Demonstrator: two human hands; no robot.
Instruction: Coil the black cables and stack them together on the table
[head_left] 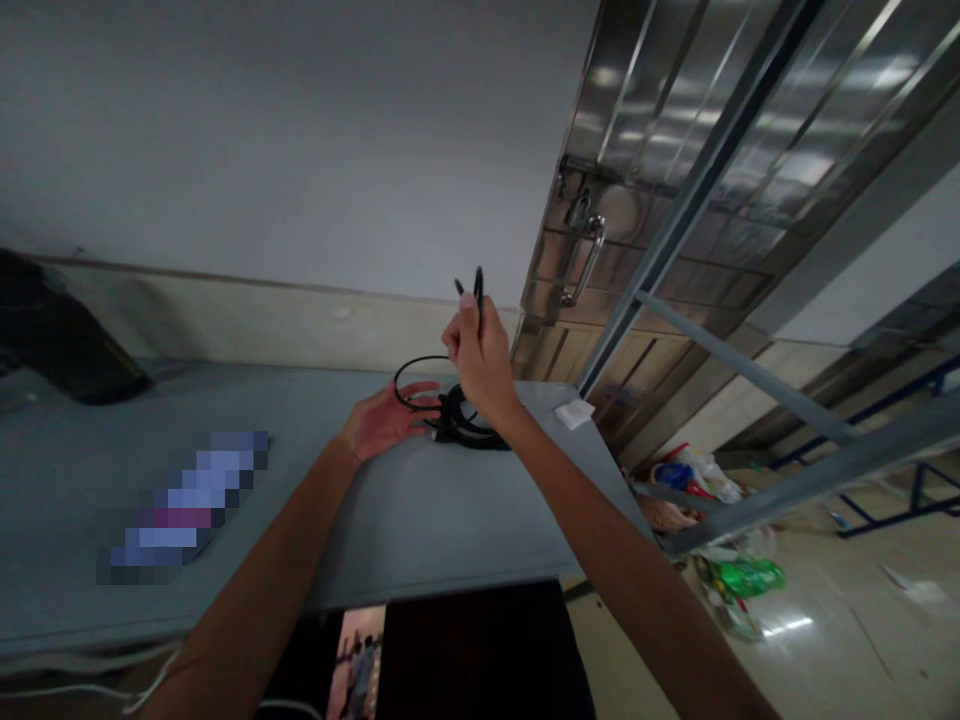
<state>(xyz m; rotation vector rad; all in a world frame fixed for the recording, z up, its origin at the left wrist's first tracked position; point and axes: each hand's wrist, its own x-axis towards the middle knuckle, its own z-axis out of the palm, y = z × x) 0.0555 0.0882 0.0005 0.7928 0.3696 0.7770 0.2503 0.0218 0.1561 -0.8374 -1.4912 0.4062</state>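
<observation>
A black cable (478,436) lies in a loose coil on the grey tabletop, with a connector end beside it. Raised above the coil, my right hand (484,355) is closed around a doubled length of the same cable, which pokes up past the thumb. My left hand (386,418) is low by the coil's left side, fingers stretched and spread. One thin loop of cable arcs up around its fingertips and crosses in front of them. My right wrist hides part of the coil.
A blurred-out phone-like object (187,510) lies on the left of the table (450,520). Behind it is a dark object (64,330) near the wall. White paper (575,413) sits by the right corner. A metal frame (697,200) rises at the right; bags and a green bottle (746,577) are on the floor.
</observation>
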